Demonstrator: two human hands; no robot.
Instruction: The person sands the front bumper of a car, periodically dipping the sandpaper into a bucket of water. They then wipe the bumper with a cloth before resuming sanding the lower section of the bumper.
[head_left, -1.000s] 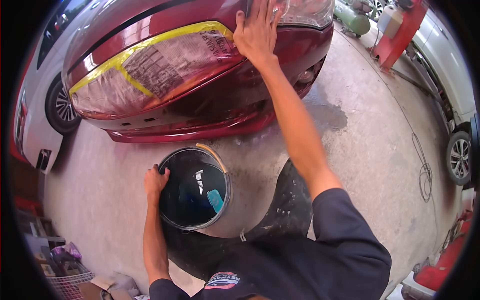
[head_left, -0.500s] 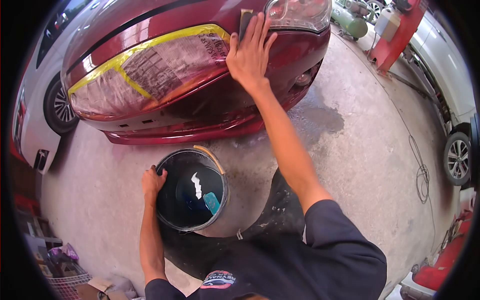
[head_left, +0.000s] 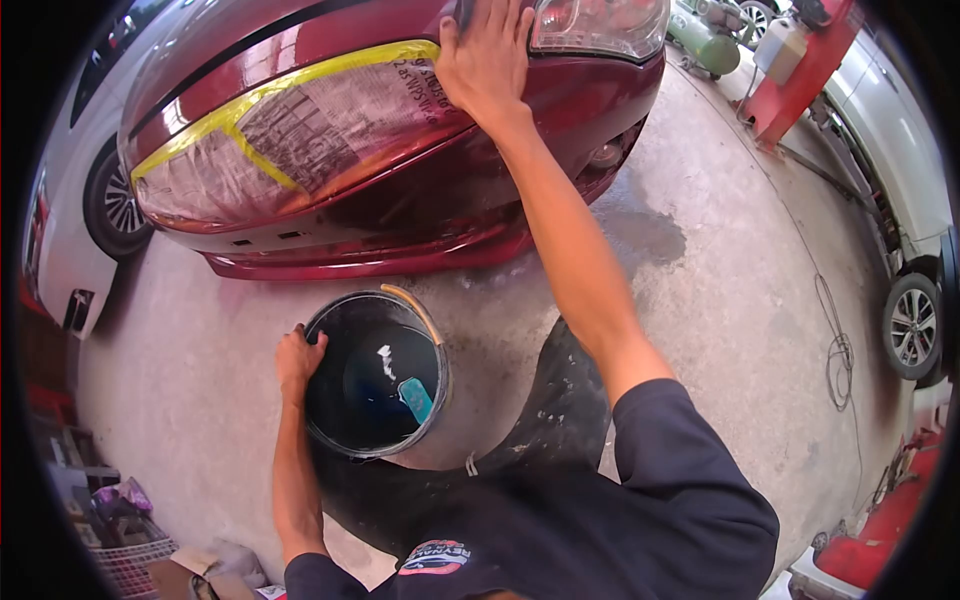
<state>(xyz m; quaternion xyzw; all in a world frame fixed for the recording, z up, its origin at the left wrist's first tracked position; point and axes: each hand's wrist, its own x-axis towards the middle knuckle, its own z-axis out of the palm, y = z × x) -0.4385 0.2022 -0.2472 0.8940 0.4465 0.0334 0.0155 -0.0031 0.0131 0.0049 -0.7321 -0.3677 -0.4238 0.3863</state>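
Note:
My left hand point(head_left: 299, 357) grips the left rim of a black bucket point(head_left: 441, 385), fingers curled over its edge. Dark water point(head_left: 355, 390) fills part of the bucket, and a teal block point(head_left: 415, 399) lies in it. At the top of the view, my right hand point(head_left: 487, 62) presses with long, fairly straight fingers on the dark red car bumper point(head_left: 570, 120), beside the headlight point(head_left: 600, 25). Under that hand is a dark piece of sandpaper point(head_left: 463, 12), mostly covered by the palm and fingers.
Yellow tape point(head_left: 300, 77) and printed masking sheet point(head_left: 330, 140) cover the car's front opening. Wet patches darken the concrete floor point(head_left: 720, 330). A cable point(head_left: 838, 350) lies at right, near a red lift post point(head_left: 795, 90). White cars stand on both sides.
My right hand has slid up and slightly left along the bumper, with the sandpaper under it. The left hand stays on the bucket rim; the whole view has shifted slightly.

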